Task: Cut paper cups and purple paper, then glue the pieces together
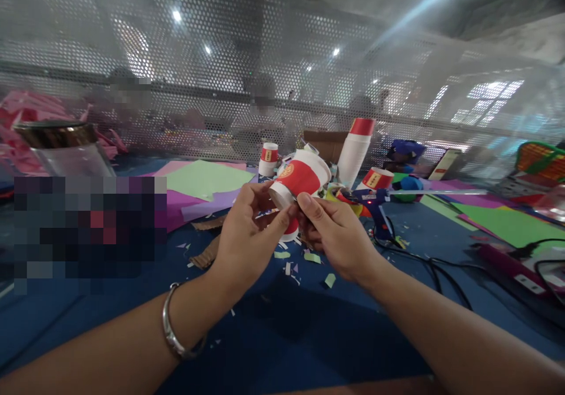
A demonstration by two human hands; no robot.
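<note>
Clock ref = red/white cup [304, 174], approx ctr of view, held above blue table [304, 336], tilted, mouth twd 1-2 o'clock, base twd 7-8. L hand [245, 230] grasping cup nr base, thumb in front; R hand [338, 236] pinching base edge w/ thumb + fingers, thumbs close tog. Cup stack [354, 150] at 1-2, leaning. Small cups [268, 159] at 10-11. Glue gun [375, 206] at 4, red light on. Green sheet [207, 178] at 9. Paper scraps [312, 258] at 6.

Lower cup [290, 233] mostly hidden behind the hands [247, 230]
</note>
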